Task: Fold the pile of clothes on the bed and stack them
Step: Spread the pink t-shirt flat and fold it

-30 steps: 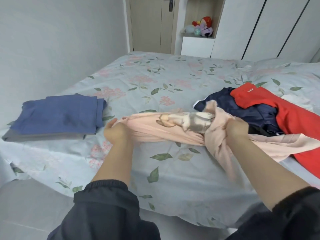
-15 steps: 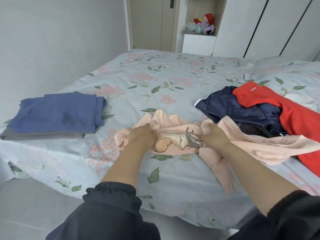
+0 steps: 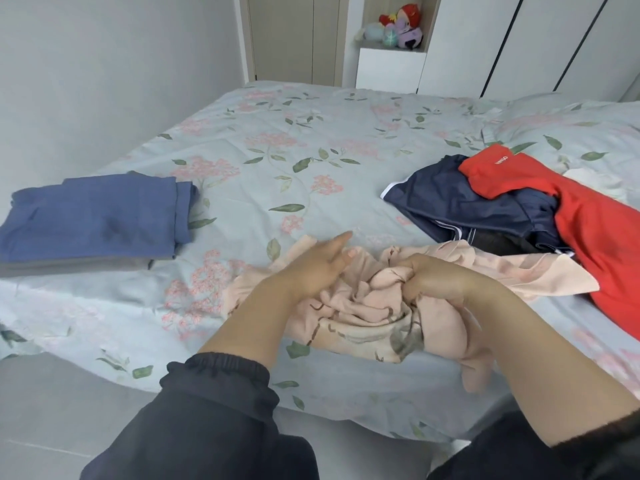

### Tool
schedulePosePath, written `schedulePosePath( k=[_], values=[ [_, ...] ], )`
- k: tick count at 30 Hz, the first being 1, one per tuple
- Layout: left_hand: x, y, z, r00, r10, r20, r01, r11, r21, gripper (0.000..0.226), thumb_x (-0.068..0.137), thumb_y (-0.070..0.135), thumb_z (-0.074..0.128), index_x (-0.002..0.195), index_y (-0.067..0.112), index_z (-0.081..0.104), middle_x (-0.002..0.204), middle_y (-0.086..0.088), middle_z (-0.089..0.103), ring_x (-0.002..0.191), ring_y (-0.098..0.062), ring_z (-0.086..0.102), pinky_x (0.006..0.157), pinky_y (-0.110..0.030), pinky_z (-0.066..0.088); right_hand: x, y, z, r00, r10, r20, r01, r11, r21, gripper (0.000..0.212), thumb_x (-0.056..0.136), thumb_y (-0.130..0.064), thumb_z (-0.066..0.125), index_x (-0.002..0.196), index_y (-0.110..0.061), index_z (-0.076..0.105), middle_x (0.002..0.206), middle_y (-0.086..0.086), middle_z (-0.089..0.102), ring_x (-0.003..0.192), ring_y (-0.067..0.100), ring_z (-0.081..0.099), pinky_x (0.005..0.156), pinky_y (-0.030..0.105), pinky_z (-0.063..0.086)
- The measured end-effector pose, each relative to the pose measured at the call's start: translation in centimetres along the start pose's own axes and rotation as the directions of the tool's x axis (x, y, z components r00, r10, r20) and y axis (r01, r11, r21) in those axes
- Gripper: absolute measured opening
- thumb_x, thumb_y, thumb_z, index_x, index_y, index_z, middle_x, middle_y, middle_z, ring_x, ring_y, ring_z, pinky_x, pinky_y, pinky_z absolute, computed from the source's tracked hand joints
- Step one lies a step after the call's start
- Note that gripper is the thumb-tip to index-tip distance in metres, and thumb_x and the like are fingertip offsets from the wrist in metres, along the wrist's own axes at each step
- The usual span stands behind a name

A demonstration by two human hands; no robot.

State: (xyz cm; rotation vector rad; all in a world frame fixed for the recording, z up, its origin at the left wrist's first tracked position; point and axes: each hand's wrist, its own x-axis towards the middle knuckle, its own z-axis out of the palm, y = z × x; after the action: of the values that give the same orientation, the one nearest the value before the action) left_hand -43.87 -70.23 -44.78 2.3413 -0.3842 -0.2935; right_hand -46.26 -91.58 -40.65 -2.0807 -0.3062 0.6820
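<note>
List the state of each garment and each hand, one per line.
pink shirt: crumpled, unfolded.
right hand: grips the pink shirt.
left hand: fingers straight, resting on the pink shirt.
blue garment: folded, stacked on the grey garment.
grey garment: folded, underneath.
navy garment: unfolded.
red garment: unfolded, lying partly over the navy garment.

Plush toys [image 3: 398, 27] in shelf niche [image 3: 375, 6] (far wall), btw door [image 3: 294, 36] & wardrobe [image 3: 536, 43].

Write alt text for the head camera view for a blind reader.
A person's right hand grips a bunched pink garment on a floral bed, the left hand resting open on it. Folded blue clothes lie left; a navy garment and a red garment lie unfolded right.
</note>
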Motion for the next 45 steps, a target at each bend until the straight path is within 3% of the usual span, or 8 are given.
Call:
schedulePosePath(
  k=[5, 12, 16, 18, 28, 31, 36, 45],
  values=[
    [1.8, 0.5, 2.0, 1.000, 0.012, -0.003, -0.009, 0.907, 0.421, 0.066, 0.098, 0.045, 0.038, 0.152, 0.026, 0.005, 0.151, -0.004, 0.032, 0.134, -0.025, 0.032, 0.106, -0.034, 0.028, 0.2, 1.6, 0.9, 0.983, -0.046, -0.175, 0.056, 0.997, 0.052, 0.036, 0.073, 0.012, 0.052, 0.068, -0.019, 0.068, 0.066, -0.006, 0.061, 0.070, 0.011, 0.055, 0.067, 0.027, 0.040],
    [1.8, 1.1, 0.3, 0.910, -0.106, -0.400, 0.024, 0.979, -0.204, 0.025, 0.076, -0.001, 0.052, 0.070, 0.017, 0.068, 0.068, 0.008, 0.065, 0.071, -0.010, 0.060, 0.062, -0.017, 0.041, -0.2, 2.9, -0.3, 0.903, -0.110, -0.416, 0.172, 0.979, 0.114, 0.013, 0.086, -0.001, 0.059, 0.094, -0.004, 0.069, 0.090, 0.013, 0.070, 0.082, 0.012, 0.060, 0.079, 0.027, 0.045],
    [1.3, -0.5, -3.5, 0.480, -0.456, -0.749, -0.067, 0.833, -0.550, 0.018, 0.083, 0.000, 0.048, 0.078, 0.014, 0.058, 0.077, 0.002, 0.060, 0.077, -0.018, 0.054, 0.066, -0.020, 0.041, -0.3, 3.0, -2.7, 0.449, -0.066, -0.891, 0.249, 0.967, 0.054, 0.018, 0.090, -0.006, 0.051, 0.080, -0.016, 0.062, 0.077, -0.004, 0.063, 0.072, 0.006, 0.056, 0.064, 0.019, 0.040],
    [1.0, -1.5, -4.4, 0.432, -0.506, -0.747, 0.045, 0.839, -0.542, 0.021, 0.084, 0.003, 0.044, 0.074, 0.019, 0.052, 0.072, 0.006, 0.054, 0.070, -0.016, 0.049, 0.056, -0.021, 0.037, -0.5, 3.7, -4.1, 0.246, -0.026, -0.969, 0.206, 0.978, 0.026, 0.021, 0.088, -0.003, 0.044, 0.073, -0.013, 0.055, 0.069, -0.001, 0.055, 0.074, 0.017, 0.049, 0.063, 0.024, 0.033],
    [0.8, -0.5, -2.8, 0.984, -0.180, 0.021, 0.169, 0.874, -0.455, 0.070, 0.074, -0.009, 0.052, 0.134, 0.026, 0.045, 0.122, -0.001, 0.058, 0.103, -0.012, 0.055, 0.079, -0.020, 0.042, 0.0, 4.9, -2.8, 0.916, 0.012, -0.401, -0.107, 0.971, -0.213, 0.025, 0.093, -0.033, 0.050, 0.118, -0.031, 0.051, 0.124, 0.000, 0.050, 0.112, 0.015, 0.046, 0.092, 0.030, 0.035],
    [0.5, -1.0, -3.1, 0.973, -0.105, 0.205, 0.167, 0.934, -0.314, 0.074, 0.078, -0.007, 0.063, 0.136, 0.034, 0.042, 0.131, 0.012, 0.050, 0.112, -0.003, 0.049, 0.087, -0.016, 0.037, -0.1, 5.9, -3.5, 0.951, 0.055, -0.303, -0.171, 0.913, -0.370, 0.066, 0.086, -0.027, 0.060, 0.144, -0.031, 0.029, 0.142, -0.004, 0.038, 0.128, 0.022, 0.038, 0.104, 0.037, 0.032],
    [0.6, -1.3, -2.4, 0.960, -0.079, 0.267, 0.108, 0.990, -0.096, 0.096, 0.070, 0.025, 0.084, 0.146, 0.036, 0.026, 0.138, 0.018, 0.032, 0.130, -0.002, 0.029, 0.107, -0.021, 0.024, 0.9, 6.1, -2.4, 0.904, -0.004, -0.428, -0.266, 0.778, -0.570, 0.034, 0.086, -0.031, 0.047, 0.119, -0.027, 0.050, 0.117, 0.006, 0.060, 0.109, 0.033, 0.051, 0.094, 0.042, 0.040],
    [-1.4, -0.5, -1.4, 0.986, -0.128, 0.107, 0.154, 0.947, -0.283, 0.029, 0.067, 0.015, 0.078, 0.093, 0.022, 0.068, 0.093, 0.007, 0.071, 0.091, -0.010, 0.064, 0.076, -0.021, 0.045, -2.3, 3.3, 1.7, 0.929, 0.039, -0.369, -0.163, 0.936, -0.311, 0.023, 0.093, -0.017, 0.043, 0.104, -0.016, 0.063, 0.104, 0.007, 0.065, 0.091, 0.022, 0.056, 0.066, 0.026, 0.036]
  ],
)
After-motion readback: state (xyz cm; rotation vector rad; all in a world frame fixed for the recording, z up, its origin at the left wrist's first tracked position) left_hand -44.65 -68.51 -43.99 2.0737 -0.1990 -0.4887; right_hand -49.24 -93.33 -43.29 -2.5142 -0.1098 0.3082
